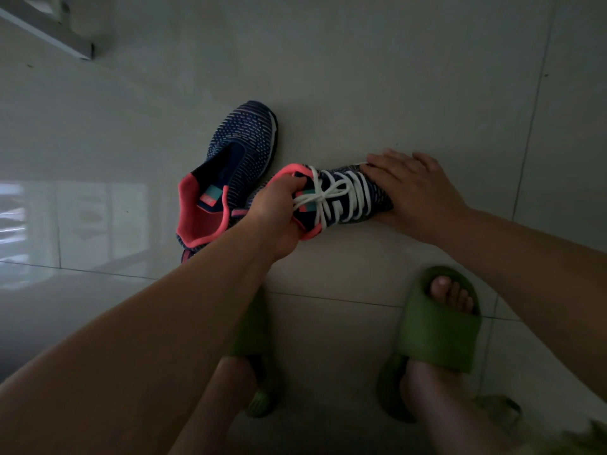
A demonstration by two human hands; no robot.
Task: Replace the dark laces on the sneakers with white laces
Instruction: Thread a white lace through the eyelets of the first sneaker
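While the laced sneaker (345, 195) lies mid-floor between both hands, beside the unlaced sneaker (230, 178), it is best set down level so the white laces' (331, 192) bow stays snug. The left hand (279, 211) curls round its pink collar, wrist bent. The right hand (410, 192) lies flat, fingers spread over the toe.

The right hand (410, 192) covers the toe of the laced sneaker (345, 198), and the left hand's (279, 215) fingertips vanish inside its collar. Beside that sneaker, the unlaced sneaker's (230, 172) heel disappears behind the left forearm. One green slipper (253, 333) is mostly hidden.
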